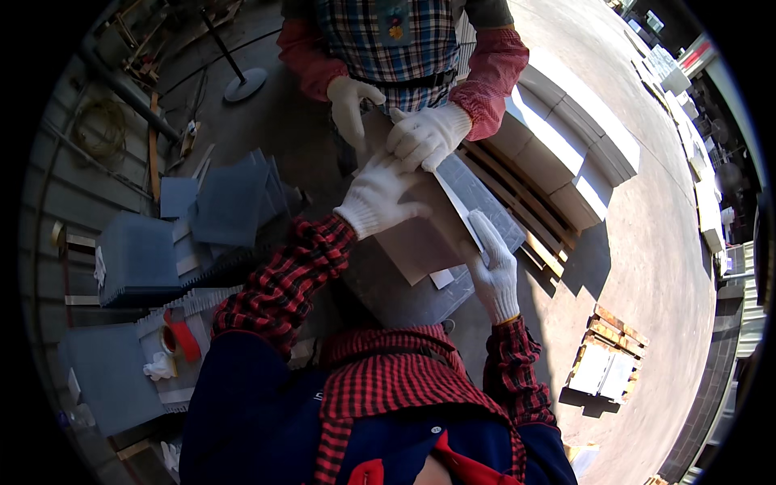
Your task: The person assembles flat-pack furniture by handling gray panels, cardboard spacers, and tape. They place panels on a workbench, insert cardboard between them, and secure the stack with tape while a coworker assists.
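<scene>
A brown, flat board (428, 230) with a pale upright edge lies over a small grey-topped table (388, 295) between me and a co-worker. My left hand (381, 194), in a white knitted glove, rests flat on the board with its fingers spread. The gloved right hand (495, 275) grips the board's right edge, fingers along the outer side and thumb toward the inside. Across from me, the co-worker's white-gloved hand (428, 136) presses at the board's far end, close to my left fingertips. Their other gloved hand (356, 109) is beside the far left corner.
Stacks of grey-blue panels (137, 250) stand on the left, with a red tape roll (184, 335) and a white glove (160, 368) nearby. Large pale boxes (558, 137) sit on a wooden pallet at the right. Another small pallet (606, 360) lies on the floor.
</scene>
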Demonstrator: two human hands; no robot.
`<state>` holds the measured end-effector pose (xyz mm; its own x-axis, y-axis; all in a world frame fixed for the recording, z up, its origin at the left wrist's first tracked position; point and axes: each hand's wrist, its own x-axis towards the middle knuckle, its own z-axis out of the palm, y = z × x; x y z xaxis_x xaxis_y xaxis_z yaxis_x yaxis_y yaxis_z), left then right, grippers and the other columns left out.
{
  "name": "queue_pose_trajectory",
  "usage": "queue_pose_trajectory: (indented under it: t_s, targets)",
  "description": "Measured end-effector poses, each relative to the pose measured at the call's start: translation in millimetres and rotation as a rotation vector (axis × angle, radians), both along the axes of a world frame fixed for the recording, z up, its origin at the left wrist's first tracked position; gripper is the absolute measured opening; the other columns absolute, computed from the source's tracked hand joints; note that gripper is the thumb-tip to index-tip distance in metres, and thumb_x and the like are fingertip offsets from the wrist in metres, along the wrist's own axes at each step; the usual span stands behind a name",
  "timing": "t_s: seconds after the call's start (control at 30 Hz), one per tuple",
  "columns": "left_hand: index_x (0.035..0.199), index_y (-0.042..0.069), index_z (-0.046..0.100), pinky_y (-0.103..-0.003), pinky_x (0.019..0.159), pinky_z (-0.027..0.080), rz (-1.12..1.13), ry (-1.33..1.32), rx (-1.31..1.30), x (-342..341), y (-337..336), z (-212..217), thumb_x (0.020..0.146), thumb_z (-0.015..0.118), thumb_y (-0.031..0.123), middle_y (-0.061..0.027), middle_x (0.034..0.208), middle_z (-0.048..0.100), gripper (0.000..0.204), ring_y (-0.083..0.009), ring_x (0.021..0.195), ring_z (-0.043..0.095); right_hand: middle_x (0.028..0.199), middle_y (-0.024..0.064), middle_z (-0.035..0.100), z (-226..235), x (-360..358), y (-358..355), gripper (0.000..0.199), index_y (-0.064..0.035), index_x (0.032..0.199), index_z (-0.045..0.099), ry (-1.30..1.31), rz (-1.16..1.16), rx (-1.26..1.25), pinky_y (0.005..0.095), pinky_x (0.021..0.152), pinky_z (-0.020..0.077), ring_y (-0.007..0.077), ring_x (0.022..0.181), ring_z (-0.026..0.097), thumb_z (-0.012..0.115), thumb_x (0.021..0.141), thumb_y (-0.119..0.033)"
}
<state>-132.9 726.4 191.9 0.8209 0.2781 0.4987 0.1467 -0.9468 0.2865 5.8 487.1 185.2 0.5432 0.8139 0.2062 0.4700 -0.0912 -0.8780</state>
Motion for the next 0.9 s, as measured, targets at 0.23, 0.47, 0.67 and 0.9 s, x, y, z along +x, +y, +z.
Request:
queue_pose_trajectory:
  t_s: [0.23,0.47,0.67,0.9]
  targets:
    - [0.104,0.012,0.063,-0.047,0.094,0.047,0.279,-0.495,-0.084,-7,-51,-27,0.071,0.089,0.025,-0.0095,0.114,0.056,0.043,-0.0347,0.108,0.055,0.142,0.0242,0.054,11,-16,3,0.053,-0.0095,0.13,0.064,-0.498,-0.015,-0.052,0.0419,0.102,0.05,0.0405,0.128,0.056,0.079,0.081,-0.02]
    - [0.117,0.017,0.064,-0.05,0.101,0.043,-0.135,-0.373,0.118,15,-66,6,0.074,0.072,0.009,-0.0063,0.123,0.059,0.044,-0.0322,0.114,0.057,0.137,0.024,0.059,11,-25,7,0.04,-0.0105,0.123,0.071,-0.594,-0.111,-0.032,0.0414,0.099,0.052,0.0389,0.121,0.061,0.075,0.083,-0.011]
    - [0.112,0.024,0.069,-0.046,0.109,0.039,-0.041,-0.027,-0.021,36,-80,-4,0.075,0.072,0.019,-0.0021,0.114,0.064,0.037,-0.0248,0.118,0.057,0.148,0.025,0.05,-3,-29,11,0.038,-0.0069,0.13,0.068,-0.658,-0.043,-0.008,0.0416,0.097,0.0528,0.0417,0.131,0.055,0.068,0.092,-0.004]
    - [0.109,0.026,0.068,-0.045,0.118,0.025,0.174,-0.06,-0.008,24,-108,-11,0.072,0.078,0.019,0.0097,0.115,0.066,0.039,-0.015,0.121,0.054,0.149,0.023,0.049,-39,-11,3,0.041,-0.0029,0.138,0.059,-0.661,0.026,0.037,0.0478,0.11,0.0455,0.0398,0.138,0.048,0.064,0.098,-0.012]
